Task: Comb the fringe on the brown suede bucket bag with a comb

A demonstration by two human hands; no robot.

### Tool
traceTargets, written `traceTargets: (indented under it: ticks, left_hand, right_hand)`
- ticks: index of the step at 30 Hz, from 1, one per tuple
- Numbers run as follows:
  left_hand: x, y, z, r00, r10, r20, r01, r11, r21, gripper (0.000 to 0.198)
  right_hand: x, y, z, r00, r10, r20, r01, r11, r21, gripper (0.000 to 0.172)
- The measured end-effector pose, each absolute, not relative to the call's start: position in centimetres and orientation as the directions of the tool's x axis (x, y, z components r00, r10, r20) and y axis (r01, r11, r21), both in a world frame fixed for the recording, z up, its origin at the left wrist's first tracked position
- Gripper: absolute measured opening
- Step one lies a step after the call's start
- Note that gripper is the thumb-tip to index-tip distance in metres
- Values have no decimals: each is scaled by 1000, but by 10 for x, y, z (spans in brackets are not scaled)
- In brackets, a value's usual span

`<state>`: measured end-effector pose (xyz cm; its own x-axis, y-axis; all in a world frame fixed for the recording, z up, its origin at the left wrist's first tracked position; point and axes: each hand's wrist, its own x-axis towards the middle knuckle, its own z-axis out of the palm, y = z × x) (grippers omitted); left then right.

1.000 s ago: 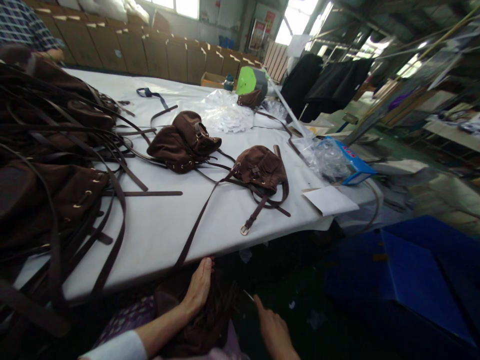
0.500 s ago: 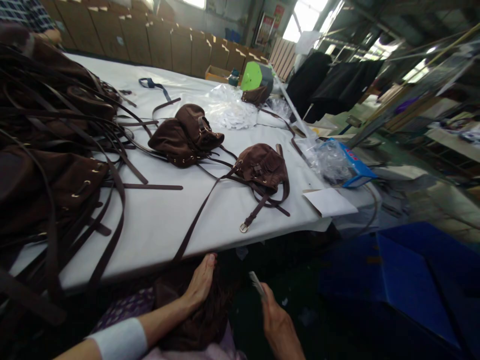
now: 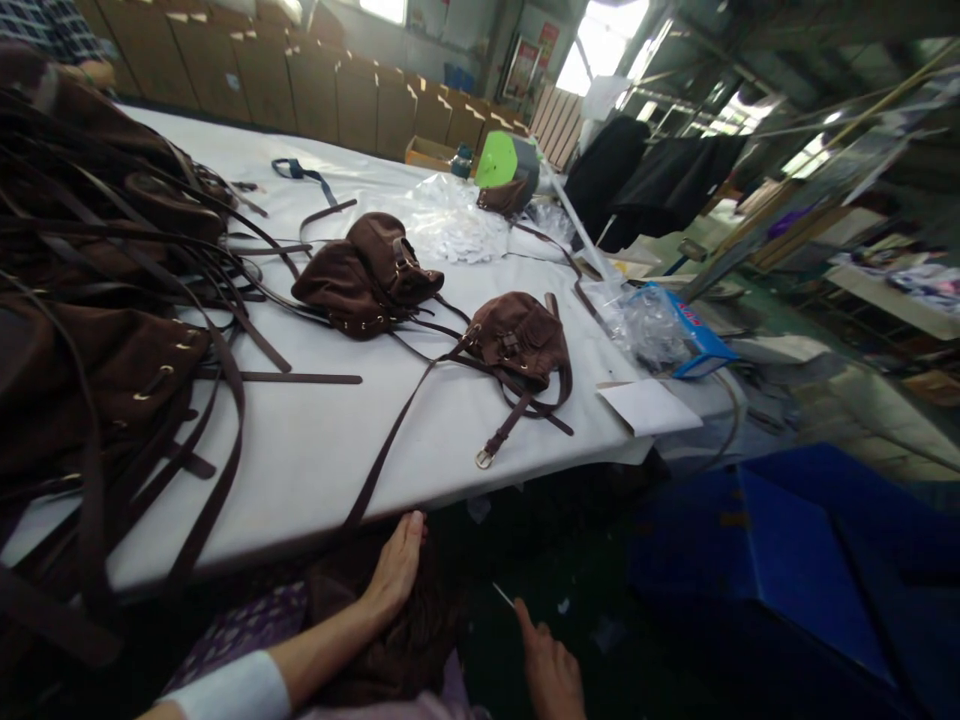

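Observation:
A dark brown fabric bag (image 3: 397, 650) lies on my lap below the table edge, much of it in shadow. My left hand (image 3: 394, 575) presses along the bag's upper side, its fingers together and curled over the far side, where the tips are hidden. To the right, apart from the bag, my right hand (image 3: 551, 665) is closed on a thin pale flat tool (image 3: 503, 596) seen nearly edge-on; its exact kind is unclear. On the table, nearest my hands, sits a small brown backpack (image 3: 517, 340) with a buckled strap (image 3: 502, 435).
The white-covered table (image 3: 300, 450) carries another brown backpack (image 3: 367, 275) and a heap of bags with trailing straps (image 3: 105, 350) at left. Clear plastic (image 3: 450, 225), a blue box (image 3: 701, 335) and white card (image 3: 649, 405) lie farther off. Blue bins (image 3: 795, 550) stand at right.
My right hand has turned and shifted slightly, and the pale tool now shows its thin edge instead of its flat side. My left hand stays on the bag; the view shifts slightly.

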<state>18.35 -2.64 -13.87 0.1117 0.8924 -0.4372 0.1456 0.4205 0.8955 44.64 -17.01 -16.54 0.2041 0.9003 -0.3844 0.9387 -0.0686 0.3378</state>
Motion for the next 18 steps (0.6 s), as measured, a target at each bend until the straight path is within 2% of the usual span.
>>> traceTargets:
  ticks: [4, 8, 11, 13, 15, 18]
  left_hand:
    - [182, -25, -125, 216, 889, -404, 241, 352, 904, 57]
    - [181, -28, -108, 471, 841, -266, 275, 147, 950, 42]
    - [189, -29, -101, 703, 683, -198, 237, 37, 971, 66]
    - [197, -28, -99, 812, 555, -180, 216, 0, 976, 75]
    - [204, -25, -98, 873, 462, -157, 199, -42, 979, 63]
    - [210, -23, -95, 902, 413, -125, 188, -117, 975, 32]
  right_hand:
    - [435, -160, -163, 214, 923, -319, 928, -90, 362, 70]
    - [430, -128, -136, 205, 961, -185, 943, -143, 301, 65]
    - [427, -108, -112, 200, 979, -49, 966, -188, 178, 56]
    - [425, -102, -103, 176, 984, 15, 978, -176, 108, 54]
    - [422, -101, -103, 161, 987, -4, 983, -160, 85, 54]
    - [412, -107, -119, 211, 957, -199, 976, -196, 89, 57]
